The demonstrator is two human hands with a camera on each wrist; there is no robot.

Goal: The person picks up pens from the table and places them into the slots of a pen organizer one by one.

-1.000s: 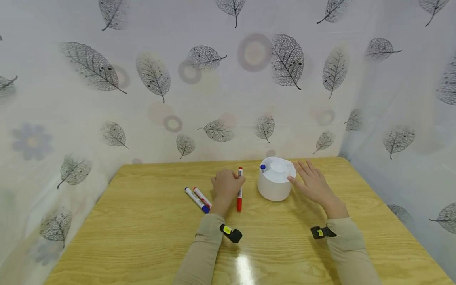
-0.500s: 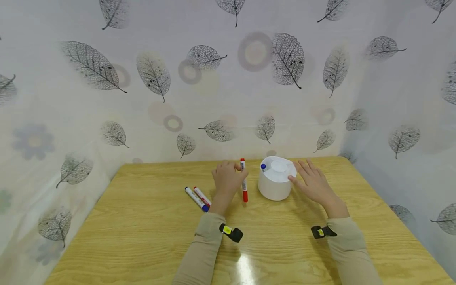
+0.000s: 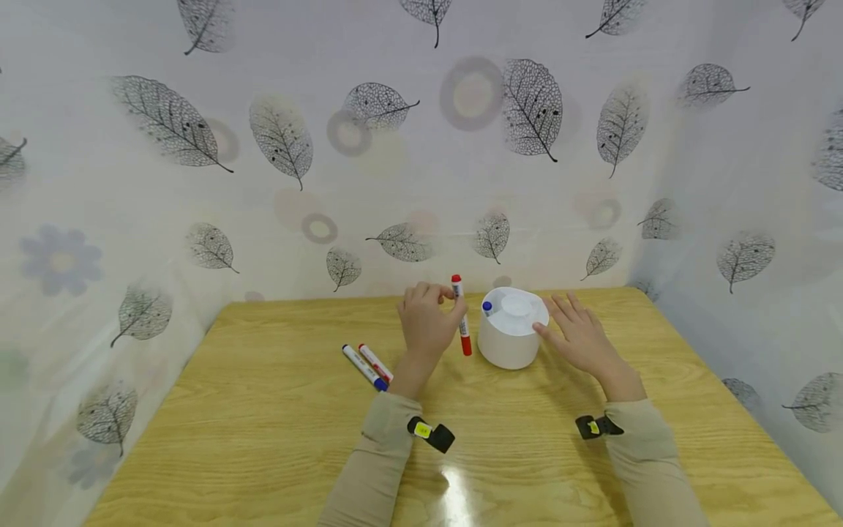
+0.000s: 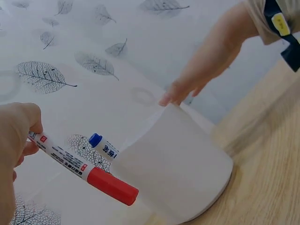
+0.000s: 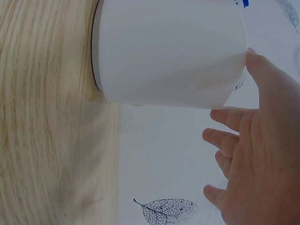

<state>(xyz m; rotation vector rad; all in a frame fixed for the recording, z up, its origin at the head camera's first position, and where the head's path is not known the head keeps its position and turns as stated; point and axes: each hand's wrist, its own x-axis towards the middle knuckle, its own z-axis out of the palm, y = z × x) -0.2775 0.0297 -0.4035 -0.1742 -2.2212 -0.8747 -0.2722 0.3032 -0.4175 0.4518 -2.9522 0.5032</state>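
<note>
The left hand (image 3: pixel 426 319) pinches a white marker with red ends (image 3: pixel 465 326) near its upper part, just left of the white round holder (image 3: pixel 508 347). In the left wrist view the marker (image 4: pixel 70 161) slants, its red cap pointing toward the holder (image 4: pixel 176 164). A blue-ended marker (image 4: pixel 104 146) stands in the holder. At the holder's right side the right hand (image 3: pixel 583 342) has its fingers spread. Seen from the right wrist, the thumb of the right hand (image 5: pixel 262 136) touches the rim of the holder (image 5: pixel 173 51), and a fingertip meets its side.
Two more markers lie side by side on the wooden table (image 3: pixel 263 439), left of the left forearm: one blue-capped (image 3: pixel 362 366) and one red-and-white (image 3: pixel 375 362). A leaf-patterned covering (image 3: pixel 408 176) rises behind the table.
The left hand has lifted the red marker and carried it right and away from the wearer, closer to the holder. The right hand and the holder have hardly moved.
</note>
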